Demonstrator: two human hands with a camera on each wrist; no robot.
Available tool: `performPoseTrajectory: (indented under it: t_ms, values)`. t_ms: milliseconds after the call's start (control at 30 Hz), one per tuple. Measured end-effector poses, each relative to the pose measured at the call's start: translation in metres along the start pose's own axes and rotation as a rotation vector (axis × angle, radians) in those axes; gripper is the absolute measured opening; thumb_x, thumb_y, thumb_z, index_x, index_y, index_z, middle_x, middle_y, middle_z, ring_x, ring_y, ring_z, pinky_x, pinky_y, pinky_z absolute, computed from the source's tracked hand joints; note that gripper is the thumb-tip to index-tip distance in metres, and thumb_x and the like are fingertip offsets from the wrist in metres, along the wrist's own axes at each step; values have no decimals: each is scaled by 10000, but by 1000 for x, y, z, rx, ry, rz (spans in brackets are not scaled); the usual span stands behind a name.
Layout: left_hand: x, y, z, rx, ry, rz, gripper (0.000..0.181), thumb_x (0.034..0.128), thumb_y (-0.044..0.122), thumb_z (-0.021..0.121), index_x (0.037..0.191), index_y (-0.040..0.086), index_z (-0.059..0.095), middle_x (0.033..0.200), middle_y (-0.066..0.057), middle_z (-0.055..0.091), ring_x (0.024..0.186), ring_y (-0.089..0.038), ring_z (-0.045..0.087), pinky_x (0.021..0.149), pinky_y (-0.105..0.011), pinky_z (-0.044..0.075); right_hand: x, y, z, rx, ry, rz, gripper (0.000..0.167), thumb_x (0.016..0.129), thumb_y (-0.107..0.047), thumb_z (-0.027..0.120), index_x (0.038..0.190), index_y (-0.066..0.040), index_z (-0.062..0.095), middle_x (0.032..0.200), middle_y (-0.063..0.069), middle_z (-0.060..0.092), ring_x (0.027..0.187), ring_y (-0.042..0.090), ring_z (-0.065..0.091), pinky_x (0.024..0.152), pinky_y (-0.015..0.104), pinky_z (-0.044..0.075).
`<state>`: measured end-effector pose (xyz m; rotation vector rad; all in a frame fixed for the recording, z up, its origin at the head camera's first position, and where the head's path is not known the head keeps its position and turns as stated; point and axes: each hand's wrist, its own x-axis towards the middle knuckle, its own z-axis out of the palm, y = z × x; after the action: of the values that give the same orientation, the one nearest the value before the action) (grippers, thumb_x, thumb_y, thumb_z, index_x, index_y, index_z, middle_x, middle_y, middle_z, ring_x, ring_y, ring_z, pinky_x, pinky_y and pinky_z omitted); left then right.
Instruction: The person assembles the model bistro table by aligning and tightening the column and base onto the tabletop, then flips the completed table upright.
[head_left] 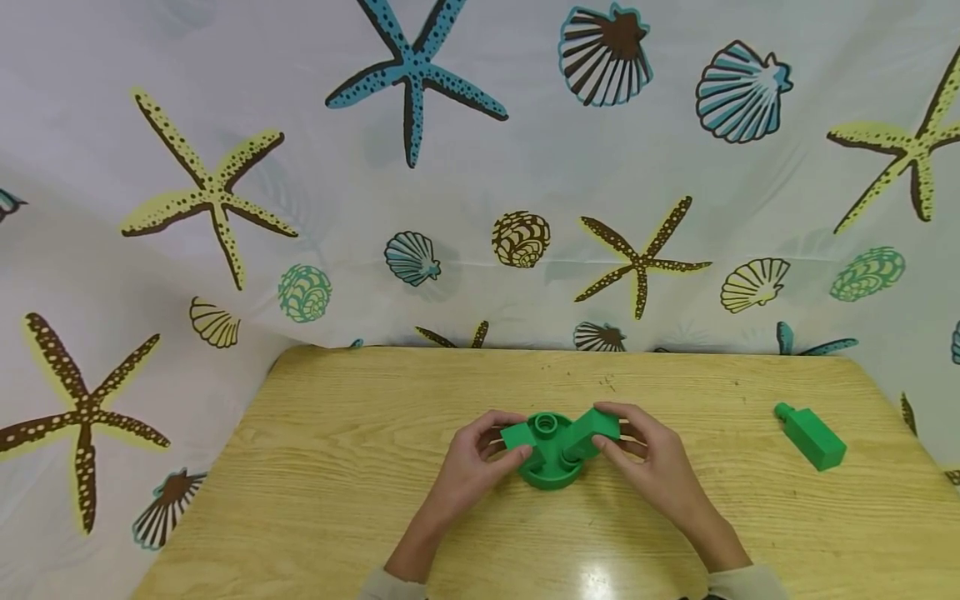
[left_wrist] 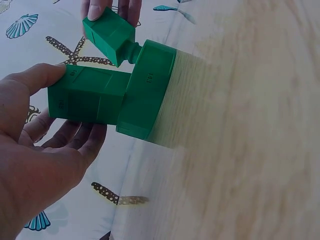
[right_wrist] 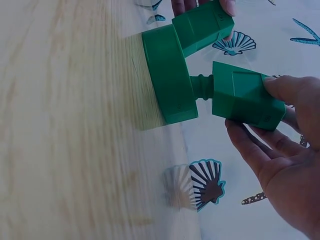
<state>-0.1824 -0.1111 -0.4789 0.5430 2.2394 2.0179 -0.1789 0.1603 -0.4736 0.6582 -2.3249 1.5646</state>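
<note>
On the table stands a round green base (head_left: 551, 479) with an open round socket (head_left: 546, 423) at its far side. My left hand (head_left: 476, 454) pinches a green rectangular block (left_wrist: 90, 95) between thumb and fingers; the block's end meets the base (left_wrist: 147, 92). On the other side my right hand (head_left: 660, 462) grips a second green block (right_wrist: 245, 95), tilted outward. Its ribbed neck (right_wrist: 201, 87) reaches the base, part of it showing between block and rim. How deep either block sits in the base is hidden.
A third green block (head_left: 817, 440) with a ribbed neck lies on its side on the wooden table (head_left: 360, 450), to the right. A white cloth (head_left: 480, 183) printed with starfish and shells hangs behind the table and at its sides.
</note>
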Motion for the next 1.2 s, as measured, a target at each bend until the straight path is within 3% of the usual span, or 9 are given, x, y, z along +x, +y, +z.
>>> performPoseTrajectory:
  t_ms: [300,700,1200]
  values:
    - [0,3,1,-1,5,-18,420,954,101,747,1326,-35,608,1346,-225,580,1192,-270,606,1043,-385,505,0,-1,3,-6,-8,-11,402,940,-44,753,1328,-36,648,1283,74,675,1095,270,700,839,303,604]
    - [0,3,1,4,10,-11,415,949,95,752,1316,-39,611,1342,-227,584,1190,-270,606,1042,-389,507,0,-3,2,-38,-10,-65,388,950,-33,737,1328,-37,650,1254,121,682,1068,311,709,817,306,610]
    - [-2,3,2,6,8,-13,421,953,90,747,1327,-40,604,1344,-229,579,1187,-274,613,1046,-394,506,0,-4,5,-40,-48,-82,406,920,-15,760,1314,-55,668,1218,65,690,1069,300,703,834,310,606]
